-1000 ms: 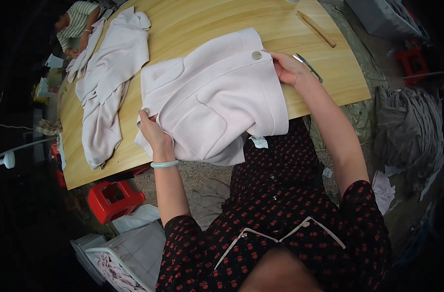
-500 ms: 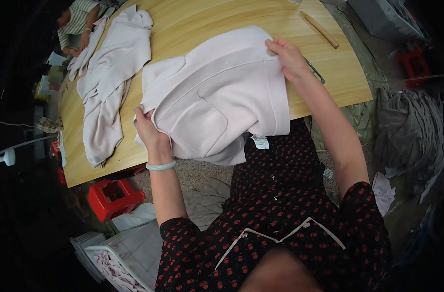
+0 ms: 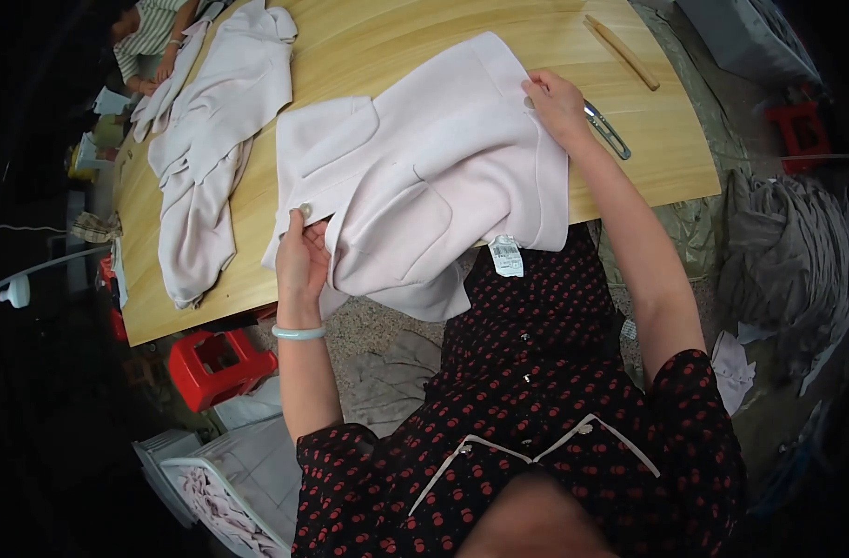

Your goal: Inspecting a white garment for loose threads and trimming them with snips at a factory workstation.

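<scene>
A pale pink knit jacket (image 3: 406, 177) lies partly on the table and hangs over its near edge towards my lap. My left hand (image 3: 302, 253) grips the jacket's front edge, the thumb beside a round button (image 3: 305, 210); the other fingers are partly hidden by the fabric. At the upper right of the jacket, my right hand (image 3: 557, 104) pinches its border between thumb and fingers. A pocket (image 3: 336, 135) shows on the far panel. From the near edge hangs a white care label (image 3: 506, 257).
Another pale pink garment (image 3: 222, 112) lies on the wooden table (image 3: 424, 28) at left. A grey-handled cutter (image 3: 608, 128) and a wooden stick (image 3: 622, 52) lie at right. A red stool (image 3: 222, 367) stands below left, near a bin (image 3: 229, 465). A co-worker (image 3: 155, 42) sits far left.
The jacket's near front panel has folded back towards me, uncovering the far panel with its pocket and the button by my left hand. My right hand has shifted slightly right.
</scene>
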`<action>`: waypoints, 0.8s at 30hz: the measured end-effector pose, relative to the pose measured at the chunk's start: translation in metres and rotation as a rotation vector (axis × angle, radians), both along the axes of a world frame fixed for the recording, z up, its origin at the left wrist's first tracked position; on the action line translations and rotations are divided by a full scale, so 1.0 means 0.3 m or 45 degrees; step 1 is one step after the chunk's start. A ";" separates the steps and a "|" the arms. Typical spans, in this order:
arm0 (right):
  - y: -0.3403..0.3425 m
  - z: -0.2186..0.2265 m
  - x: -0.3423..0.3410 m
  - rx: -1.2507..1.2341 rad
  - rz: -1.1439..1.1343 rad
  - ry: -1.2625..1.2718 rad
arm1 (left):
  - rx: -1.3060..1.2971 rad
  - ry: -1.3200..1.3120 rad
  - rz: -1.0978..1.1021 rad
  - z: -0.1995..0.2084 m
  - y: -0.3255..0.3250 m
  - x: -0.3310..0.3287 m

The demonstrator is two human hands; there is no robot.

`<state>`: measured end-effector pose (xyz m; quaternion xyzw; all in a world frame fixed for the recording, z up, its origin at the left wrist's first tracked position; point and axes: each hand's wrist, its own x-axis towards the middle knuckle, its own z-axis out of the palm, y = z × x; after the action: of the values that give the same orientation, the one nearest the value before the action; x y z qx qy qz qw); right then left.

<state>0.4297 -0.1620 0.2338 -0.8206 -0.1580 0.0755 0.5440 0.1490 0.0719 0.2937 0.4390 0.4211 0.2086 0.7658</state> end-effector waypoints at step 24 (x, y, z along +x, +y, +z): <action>0.033 0.074 -0.201 -0.296 0.717 -0.963 | 1.743 0.507 -1.419 -0.019 -0.121 0.568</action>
<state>0.3693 -0.1521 0.2559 -0.7712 -0.5512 -0.0666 0.3116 0.3195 0.0356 0.2880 0.9668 0.0561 -0.0673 0.2401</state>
